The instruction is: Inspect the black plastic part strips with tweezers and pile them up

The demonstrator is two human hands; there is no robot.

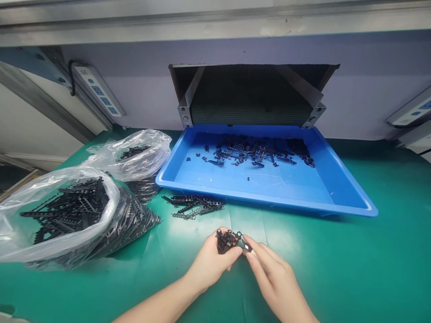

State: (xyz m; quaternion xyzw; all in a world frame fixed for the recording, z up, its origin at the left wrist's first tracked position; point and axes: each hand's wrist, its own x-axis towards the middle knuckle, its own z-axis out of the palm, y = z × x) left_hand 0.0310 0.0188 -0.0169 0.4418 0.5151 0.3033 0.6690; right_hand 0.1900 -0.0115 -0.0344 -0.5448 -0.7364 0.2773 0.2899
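as the left hand (208,264) is cradling a bunch of black parts (225,241) over the green surface (323,255) near the blue tray (215,180), the right hand (278,276) is pinching a dark piece (247,247) beside it, a light, steady touch probably serving such small parts best.

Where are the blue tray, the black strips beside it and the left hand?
Blue tray (222,177): head view, bare floor.
Black strips (194,198): head view, upper middle.
Left hand (208,264): head view, back of hand.

Bare hands (209,264); bare forearms (161,301)
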